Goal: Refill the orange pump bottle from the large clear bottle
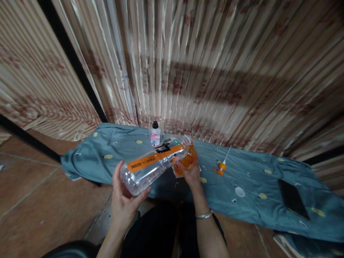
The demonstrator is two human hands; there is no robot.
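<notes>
My left hand [126, 200] grips the base end of a large clear plastic bottle [153, 165] with an orange label. The bottle is tilted, its neck pointing up and to the right, over the top of an orange bottle [188, 157]. Around that orange bottle my right hand [190, 170] is closed, partly hiding it. Whether the two mouths touch, and whether liquid is passing, I cannot tell. An orange pump head [221, 166] with a pale tube lies on the cloth to the right of my right hand.
A small bottle with a black cap [155, 136] stands behind the clear bottle. Further right lie a white round disc [240, 192] and a black phone [293, 199] on the blue-green cloth [258, 211]. A striped curtain [193, 71] hangs behind; black poles [72, 57] stand left.
</notes>
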